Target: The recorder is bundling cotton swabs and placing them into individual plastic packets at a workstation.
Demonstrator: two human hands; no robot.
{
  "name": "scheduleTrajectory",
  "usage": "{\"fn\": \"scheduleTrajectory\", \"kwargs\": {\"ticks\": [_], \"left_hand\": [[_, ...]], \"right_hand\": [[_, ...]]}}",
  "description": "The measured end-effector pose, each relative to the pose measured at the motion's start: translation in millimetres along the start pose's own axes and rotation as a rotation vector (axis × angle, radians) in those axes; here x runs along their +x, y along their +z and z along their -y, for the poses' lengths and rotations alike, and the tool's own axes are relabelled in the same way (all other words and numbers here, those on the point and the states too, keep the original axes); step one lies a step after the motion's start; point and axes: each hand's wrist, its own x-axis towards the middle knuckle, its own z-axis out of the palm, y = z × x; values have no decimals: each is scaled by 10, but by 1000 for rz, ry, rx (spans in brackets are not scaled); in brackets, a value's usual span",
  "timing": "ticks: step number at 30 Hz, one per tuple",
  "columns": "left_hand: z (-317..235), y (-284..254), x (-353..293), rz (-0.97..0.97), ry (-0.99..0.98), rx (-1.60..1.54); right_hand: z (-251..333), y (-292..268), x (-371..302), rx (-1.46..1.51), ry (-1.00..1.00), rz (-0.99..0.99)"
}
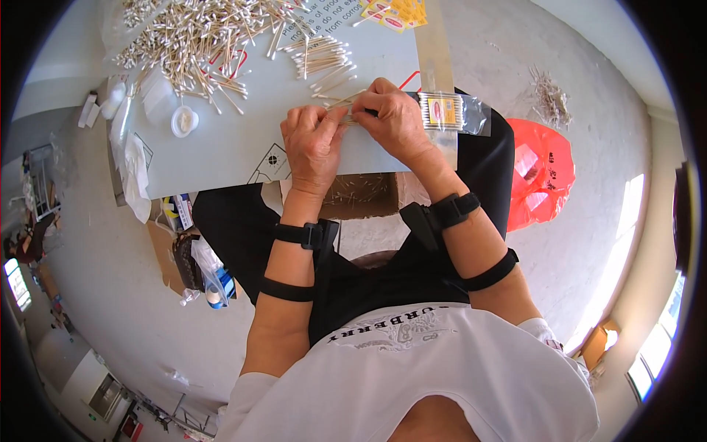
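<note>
Over the near part of the grey table, my left hand (pixel 313 144) and my right hand (pixel 396 121) meet with fingers pinched together. Both are closed on a few cotton swabs (pixel 350 121), largely hidden by the fingers; their exact number cannot be seen. Just beyond the hands lies a loose row of cotton swabs (pixel 324 59). A clear plastic bag (pixel 475 116) beside my right wrist contains a flat row of swabs and a yellow card (pixel 442 111). Farther off at the left, a big heap of loose swabs (pixel 184 40) spreads over the table.
Yellow cards (pixel 398 13) lie at the far table edge. A small white round cup (pixel 184 121) and crumpled clear plastic (pixel 136 169) are at the left. Below the table edge stands a cardboard box (pixel 361 197). A red plastic bag (pixel 541 173) and scattered swabs (pixel 551 98) lie on the floor right.
</note>
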Motion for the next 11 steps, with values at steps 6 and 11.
{"fn": "scheduleTrajectory", "kwargs": {"ticks": [6,11], "left_hand": [[12,9,-7,4,25,14],[17,13,-10,-3,18,5]], "right_hand": [[-5,-8,80,145,76,-107],[-28,-40,177,62,0,6]]}}
